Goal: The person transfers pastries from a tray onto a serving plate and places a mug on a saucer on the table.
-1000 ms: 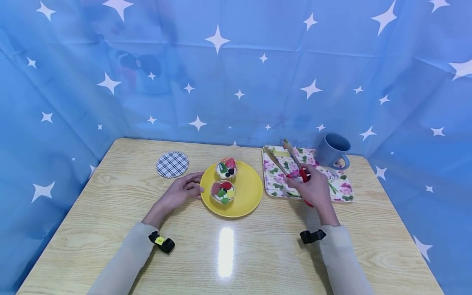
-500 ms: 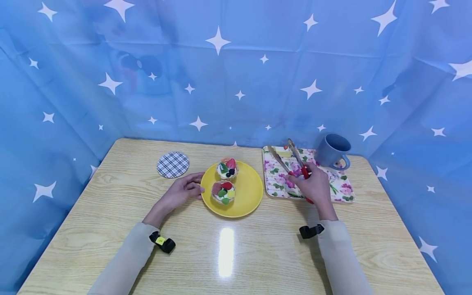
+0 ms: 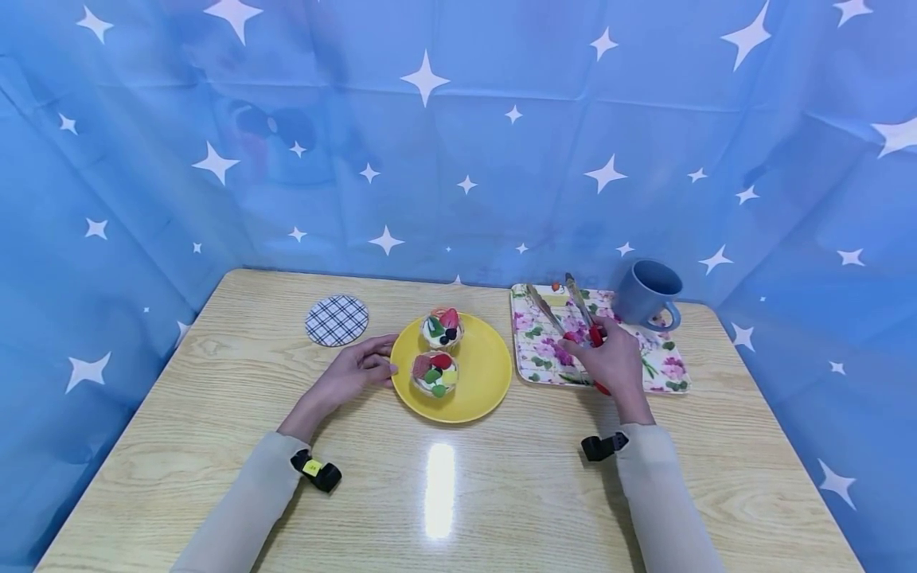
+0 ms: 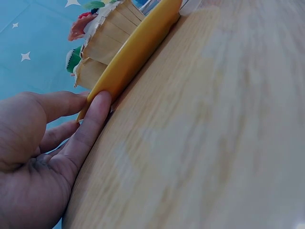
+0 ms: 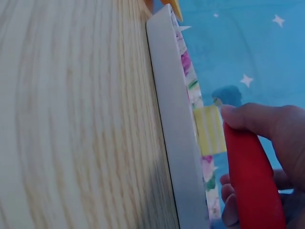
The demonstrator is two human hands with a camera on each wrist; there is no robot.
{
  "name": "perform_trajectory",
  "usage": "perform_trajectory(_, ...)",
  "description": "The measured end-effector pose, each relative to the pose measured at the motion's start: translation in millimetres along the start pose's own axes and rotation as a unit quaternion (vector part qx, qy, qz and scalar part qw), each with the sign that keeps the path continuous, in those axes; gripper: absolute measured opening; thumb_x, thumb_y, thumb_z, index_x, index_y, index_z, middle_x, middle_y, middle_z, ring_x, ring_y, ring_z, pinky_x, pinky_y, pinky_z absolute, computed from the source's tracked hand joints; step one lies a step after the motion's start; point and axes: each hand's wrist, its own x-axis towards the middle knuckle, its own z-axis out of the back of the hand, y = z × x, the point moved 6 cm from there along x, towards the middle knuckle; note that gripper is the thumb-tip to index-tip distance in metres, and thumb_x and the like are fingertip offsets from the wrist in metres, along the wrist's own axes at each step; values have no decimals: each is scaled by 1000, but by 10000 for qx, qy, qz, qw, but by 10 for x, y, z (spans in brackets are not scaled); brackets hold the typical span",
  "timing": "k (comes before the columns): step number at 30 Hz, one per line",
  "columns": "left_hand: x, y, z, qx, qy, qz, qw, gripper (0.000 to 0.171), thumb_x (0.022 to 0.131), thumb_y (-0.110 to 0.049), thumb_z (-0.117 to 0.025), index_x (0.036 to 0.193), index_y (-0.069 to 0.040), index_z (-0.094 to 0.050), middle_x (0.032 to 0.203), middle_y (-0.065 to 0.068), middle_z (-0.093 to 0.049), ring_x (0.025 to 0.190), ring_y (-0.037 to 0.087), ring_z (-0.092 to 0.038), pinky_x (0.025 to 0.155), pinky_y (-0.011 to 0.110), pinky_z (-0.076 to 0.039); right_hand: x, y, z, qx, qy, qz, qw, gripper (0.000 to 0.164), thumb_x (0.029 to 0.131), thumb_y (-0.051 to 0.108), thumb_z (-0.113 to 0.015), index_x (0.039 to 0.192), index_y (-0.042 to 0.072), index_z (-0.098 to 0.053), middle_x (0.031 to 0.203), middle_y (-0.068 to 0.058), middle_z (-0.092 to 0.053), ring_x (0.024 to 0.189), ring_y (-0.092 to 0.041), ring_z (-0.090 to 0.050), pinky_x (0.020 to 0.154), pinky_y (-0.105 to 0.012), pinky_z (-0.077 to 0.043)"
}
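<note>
- The round plaid coaster point(image 3: 337, 321), flat and dark-lined on white, is seen only from the head.
- The rim of the smooth yellow plate point(image 3: 483, 366) is pinched between thumb and fingers by the left hand point(image 3: 354, 372), a grip made clear from the left wrist.
- Two fruit-topped cupcakes point(image 3: 434, 374) are carried on the plate's left half; pleated beige cases are revealed from the left wrist.
- On the floral tray point(image 3: 532, 356), pale stripes on the yellow block point(image 5: 209, 130) are shown only from the right wrist.
- The spread, metal-armed tongs point(image 3: 596, 335) are grasped by their red handles in the right hand point(image 3: 618, 364); whether the block is touched cannot be told.
- At the tray's rear right, a rounded blue-gray mug point(image 3: 643, 294) is placed, its handle turned rightward.
</note>
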Motion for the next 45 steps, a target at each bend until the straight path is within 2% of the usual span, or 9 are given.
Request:
perform_trajectory(4,-4,4,0,38,-12,-23,10000,61,98,-13,-68,155,-11,-45,140,18,-59,107,17,-67,88,21,-60,14,-22,-18,12,72,-117,9999,87,88,50,-76,152,1,-44,139,-28,-57,117,-43,-57,95,-59,-55)
perform_trajectory(7,-2,10,1,31,-14,-27,10000,61,98,-12,-69,155,-12,-46,139,18,-59,106,15,-67,88,22,-60,31,-41,-39,-16,145,-173,9997,86,89,49,-76,153,1,-44,138,-29,-57,119,-43,-55,99,-60,-53)
perform_trajectory(12,8,21,0,-5,-29,-36,10000,61,98,-11,-69,154,-11,-46,139,17,-59,103,12,-68,87,22,-60,56,-64,-74,-77,292,-223,9993,84,89,49,-75,151,0,-45,133,-27,-59,113,-41,-57,96,-58,-55)
perform_trajectory(19,0,-3,-2,-34,-8,-70,10000,60,98,-11,-68,154,-10,-46,139,19,-58,104,14,-67,87,23,-61,76,-77,-102,-118,432,-307,9985,85,89,51,-75,151,0,-46,133,-27,-60,111,-39,-59,94,-55,-57)
perform_trajectory(26,-4,-18,-3,-98,-3,-16,10000,60,98,-10,-68,154,-12,-47,139,16,-59,104,13,-67,86,25,-62,80,-71,-101,-139,418,-279,9986,85,88,53,-76,149,1,-48,131,-26,-61,107,-38,-58,86,-50,-57)
perform_trajectory(34,3,-8,3,-59,-9,-33,10000,60,98,-11,-69,154,-12,-46,139,17,-59,104,13,-67,86,23,-61,80,-66,-86,-159,335,-263,9990,79,90,50,-75,147,1,-51,133,-26,-60,108,-38,-57,87,-49,-57)
perform_trajectory(41,3,4,4,39,-57,2,10000,59,98,-12,-68,154,-14,-47,138,14,-60,106,14,-67,87,24,-61,83,-67,-82,-243,282,-85,9993,78,91,49,-74,147,-1,-51,123,-25,-64,98,-35,-59,73,-40,-55)
perform_trajectory(45,2,6,2,56,-44,-20,10000,59,98,-12,-68,154,-14,-47,138,14,-60,107,16,-67,88,24,-61,82,-76,-84,-214,317,-114,9992,78,92,47,-74,148,-1,-50,122,-24,-63,96,-34,-57,71,-37,-51)
